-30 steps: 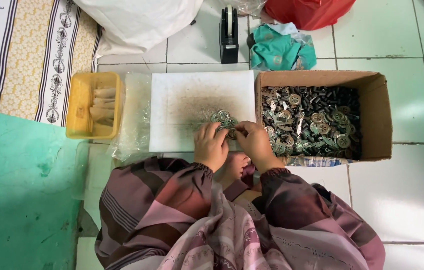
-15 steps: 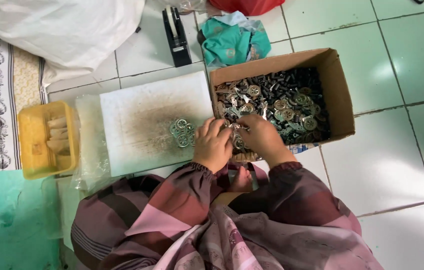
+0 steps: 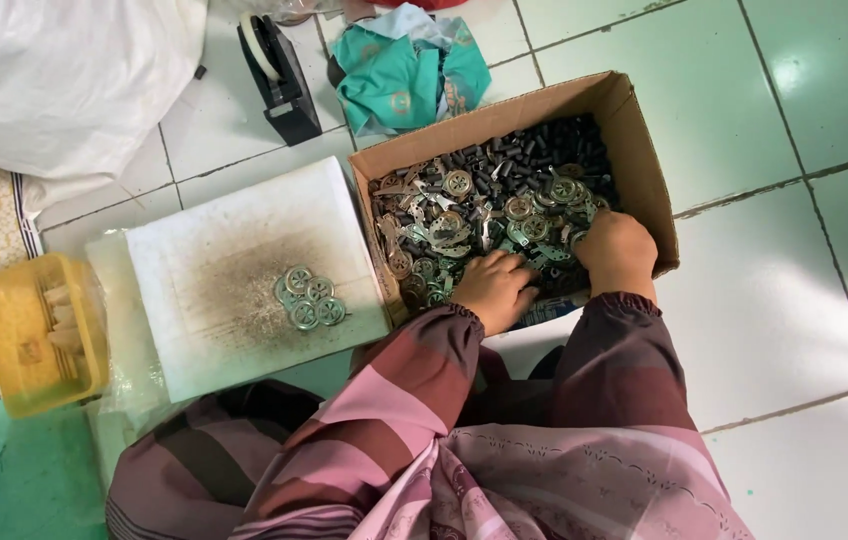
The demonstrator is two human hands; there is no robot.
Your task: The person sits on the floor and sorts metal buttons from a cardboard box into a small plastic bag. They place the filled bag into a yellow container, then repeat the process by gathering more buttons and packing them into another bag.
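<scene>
Metal parts [image 3: 464, 225] fill the cardboard box [image 3: 634, 140]. Both hands, left hand [image 3: 492, 288] and right hand [image 3: 616, 250], dig among them, fingers curled; their grip is hidden. Sharp edges could cut; loose pieces may spill on the floor.

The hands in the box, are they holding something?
Cannot tell. Both the left hand and right hand dig among the metal parts; their fingers are hidden.

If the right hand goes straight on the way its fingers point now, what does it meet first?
The right hand lies in the cardboard box, fingers pointing to its far side. It would probably first push into the round metal parts, then the black pieces beyond. Depth is unclear.
</scene>
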